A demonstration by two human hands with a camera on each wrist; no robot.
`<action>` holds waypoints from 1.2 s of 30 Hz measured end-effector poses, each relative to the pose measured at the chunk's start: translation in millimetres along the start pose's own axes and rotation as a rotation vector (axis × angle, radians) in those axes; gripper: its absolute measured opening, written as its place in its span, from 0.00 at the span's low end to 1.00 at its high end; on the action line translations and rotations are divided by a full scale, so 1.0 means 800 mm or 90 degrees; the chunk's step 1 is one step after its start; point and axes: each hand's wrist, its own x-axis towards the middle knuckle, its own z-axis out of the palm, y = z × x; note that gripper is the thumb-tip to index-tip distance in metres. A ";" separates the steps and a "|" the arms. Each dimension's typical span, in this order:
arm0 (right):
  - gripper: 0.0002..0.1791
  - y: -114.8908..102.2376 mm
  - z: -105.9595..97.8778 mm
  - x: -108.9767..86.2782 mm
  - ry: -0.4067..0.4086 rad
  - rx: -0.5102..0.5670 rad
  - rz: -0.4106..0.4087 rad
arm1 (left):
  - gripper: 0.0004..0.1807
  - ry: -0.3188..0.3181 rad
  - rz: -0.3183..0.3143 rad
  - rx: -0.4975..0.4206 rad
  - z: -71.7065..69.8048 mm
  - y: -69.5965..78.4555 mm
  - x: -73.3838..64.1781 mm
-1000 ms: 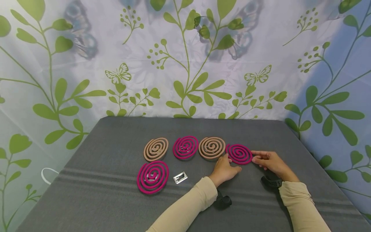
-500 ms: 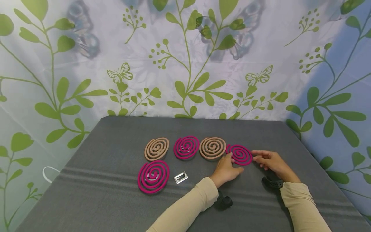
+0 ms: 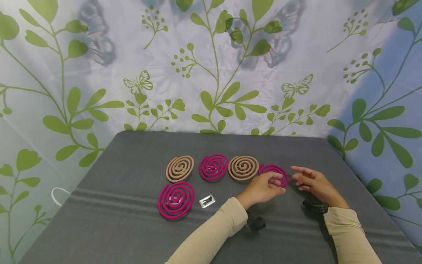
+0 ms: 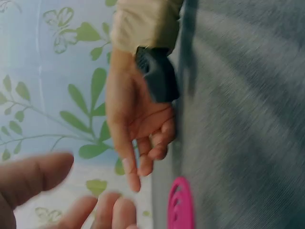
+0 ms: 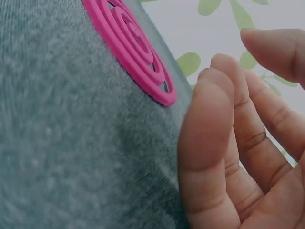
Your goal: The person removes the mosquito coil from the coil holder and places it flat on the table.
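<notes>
A pink mosquito coil (image 3: pixel 273 166) lies flat at the right end of a row of coils, partly hidden in the head view by my left hand (image 3: pixel 260 189). That hand hovers over its near side, fingers loosely bent, holding nothing. To the coil's right is my right hand (image 3: pixel 314 185), its fingers relaxed and apart from the rim. In the right wrist view, a gap of grey cloth separates the pink coil (image 5: pixel 128 43) from the fingers. Both hands and the pink coil (image 4: pixel 181 205) show in the left wrist view.
Leftward in the row are a tan coil (image 3: pixel 244 168), a pink coil (image 3: pixel 213 167) and another tan coil (image 3: pixel 179 168). Nearer lies a large pink coil (image 3: pixel 176 200) beside a metal coil stand (image 3: pixel 207 201). A patterned curtain (image 3: pixel 184 91) hangs behind the grey table (image 3: pixel 115 227).
Both hands have let go of the right-hand pink coil. My left hand has moved right, across its front; my right hand has drawn back slightly. The coil stays put.
</notes>
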 end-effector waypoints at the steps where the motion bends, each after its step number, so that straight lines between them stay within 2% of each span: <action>1: 0.24 -0.001 0.000 0.000 -0.003 0.005 -0.006 | 0.25 -0.020 0.007 0.001 -0.004 0.002 -0.001; 5: 0.23 -0.006 0.005 -0.001 -0.007 0.017 -0.034 | 0.24 -0.080 0.031 -0.015 -0.021 0.007 -0.001; 9: 0.22 -0.013 0.012 -0.001 -0.023 0.026 -0.078 | 0.24 -0.117 0.062 -0.037 -0.038 0.013 -0.001; 12: 0.23 -0.019 0.018 0.000 -0.039 0.025 -0.110 | 0.25 -0.136 0.082 -0.030 -0.050 0.018 -0.004; 17: 0.22 -0.033 0.031 0.000 -0.032 -0.024 -0.143 | 0.26 -0.135 0.114 -0.030 -0.066 0.026 -0.010; 20: 0.23 -0.043 0.041 -0.001 -0.019 -0.080 -0.154 | 0.26 -0.138 0.136 -0.037 -0.074 0.032 -0.016; 24: 0.25 -0.056 0.053 -0.004 -0.016 -0.137 -0.170 | 0.27 -0.150 0.158 -0.017 -0.083 0.041 -0.024; 31: 0.25 -0.077 0.071 -0.010 -0.026 -0.180 -0.192 | 0.27 -0.160 0.190 0.019 -0.096 0.054 -0.038; 36: 0.25 -0.090 0.084 -0.014 -0.034 -0.201 -0.190 | 0.25 -0.143 0.235 0.065 -0.108 0.063 -0.051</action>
